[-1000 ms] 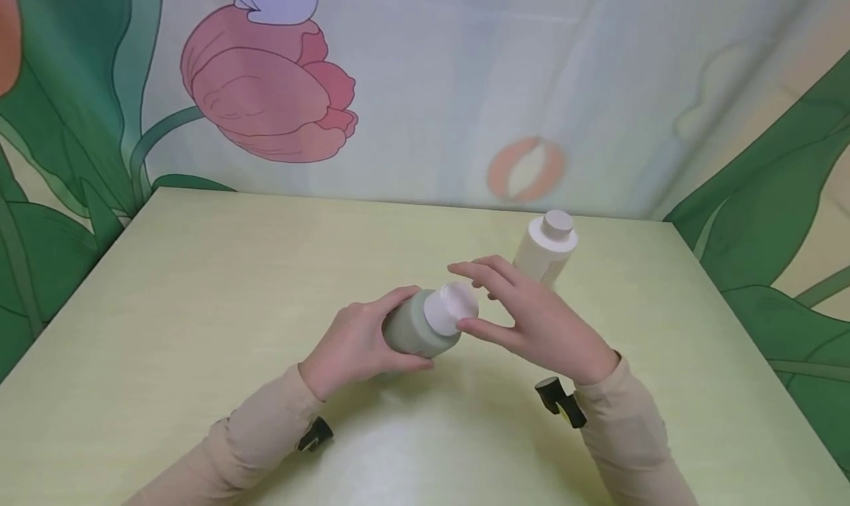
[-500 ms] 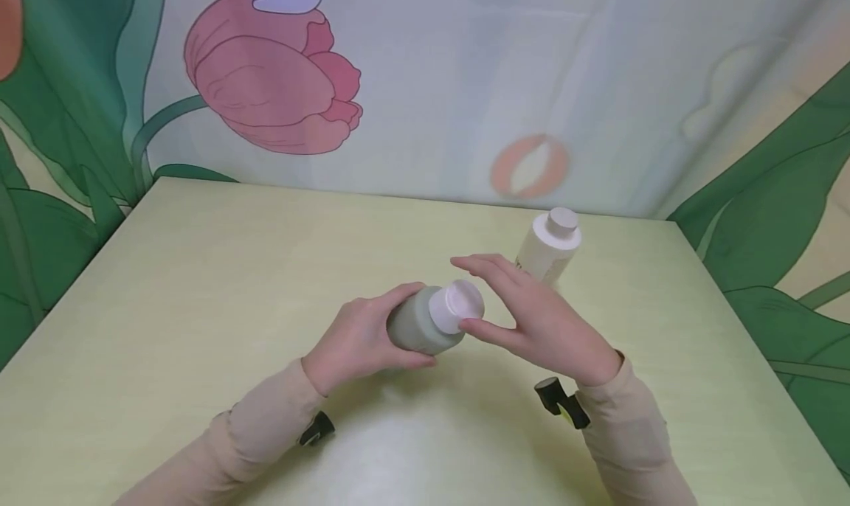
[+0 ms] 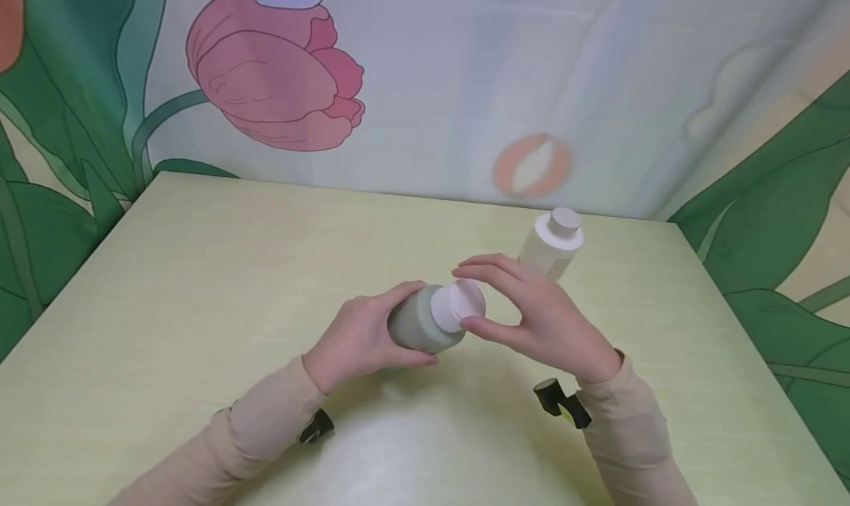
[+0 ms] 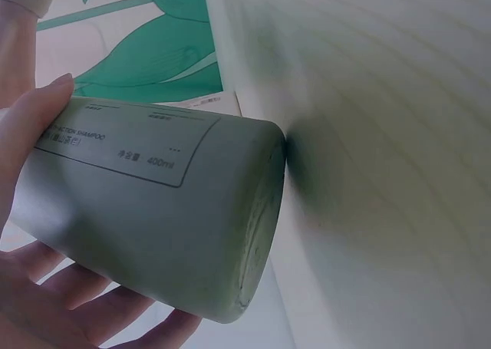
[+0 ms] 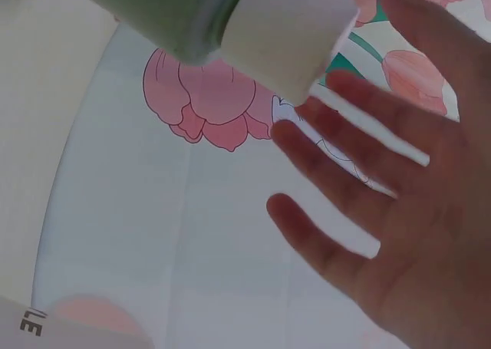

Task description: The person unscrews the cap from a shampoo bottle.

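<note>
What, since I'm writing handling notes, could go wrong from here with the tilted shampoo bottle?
The shampoo bottle could slip or turn, since only the left hand grips it, and at a tilt.
The fingers of the right hand are spread by the white cap rather than closed round it, so they might slide off.
The white bottle stands just beyond the right hand, so a stray knock could topple it.

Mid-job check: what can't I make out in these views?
- White bottle: base, hidden behind the right grip in head view.
- Green bottle: cap end, cut off by the left edge in left wrist view.
- Label: start, under the left grip; top lines too small, left wrist view.
- Right grip's contact with cap: unclear, fingertips overlap it in head view.
</note>
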A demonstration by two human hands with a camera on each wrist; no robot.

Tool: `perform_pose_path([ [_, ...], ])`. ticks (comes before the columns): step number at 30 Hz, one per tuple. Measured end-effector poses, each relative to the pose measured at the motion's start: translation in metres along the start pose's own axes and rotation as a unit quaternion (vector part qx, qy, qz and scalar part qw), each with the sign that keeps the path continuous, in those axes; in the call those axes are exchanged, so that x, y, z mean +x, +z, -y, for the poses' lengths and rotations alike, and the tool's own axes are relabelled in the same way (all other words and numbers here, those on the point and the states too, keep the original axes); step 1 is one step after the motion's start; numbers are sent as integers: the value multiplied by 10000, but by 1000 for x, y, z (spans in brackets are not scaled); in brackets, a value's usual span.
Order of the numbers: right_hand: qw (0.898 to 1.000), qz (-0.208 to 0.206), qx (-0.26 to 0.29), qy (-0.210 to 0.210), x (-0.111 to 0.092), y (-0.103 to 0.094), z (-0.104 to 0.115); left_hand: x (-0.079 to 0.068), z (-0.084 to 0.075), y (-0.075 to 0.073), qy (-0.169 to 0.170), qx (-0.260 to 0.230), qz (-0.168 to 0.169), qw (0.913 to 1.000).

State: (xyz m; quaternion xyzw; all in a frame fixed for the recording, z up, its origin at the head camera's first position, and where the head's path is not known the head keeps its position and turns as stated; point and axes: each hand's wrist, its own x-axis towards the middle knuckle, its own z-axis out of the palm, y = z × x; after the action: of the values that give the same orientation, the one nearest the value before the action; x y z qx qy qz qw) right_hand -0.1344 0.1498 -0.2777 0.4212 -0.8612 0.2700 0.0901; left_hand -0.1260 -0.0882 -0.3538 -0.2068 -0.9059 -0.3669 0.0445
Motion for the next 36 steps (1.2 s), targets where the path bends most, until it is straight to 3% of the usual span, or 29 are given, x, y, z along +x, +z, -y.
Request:
perform_pose_path([
  [4,9993,-295,-98,197,-1,2,0,0,-1,0,-14,-37,19,10000],
  [12,9987,129,31,-499,0,1,-1,-1,-2,-1,-1,-50,9,10000],
  [20,9994,11,-309,130,-2,0,1,0,-2,0,118,17,0,9999],
  [28,9976,372,-146,-572,2,-1,-4,0,-2,-4,-7,-28,11,10000],
  [36,9997,258,20,50,1,5,-1,0,-4,-4,117,-5,43,9999],
])
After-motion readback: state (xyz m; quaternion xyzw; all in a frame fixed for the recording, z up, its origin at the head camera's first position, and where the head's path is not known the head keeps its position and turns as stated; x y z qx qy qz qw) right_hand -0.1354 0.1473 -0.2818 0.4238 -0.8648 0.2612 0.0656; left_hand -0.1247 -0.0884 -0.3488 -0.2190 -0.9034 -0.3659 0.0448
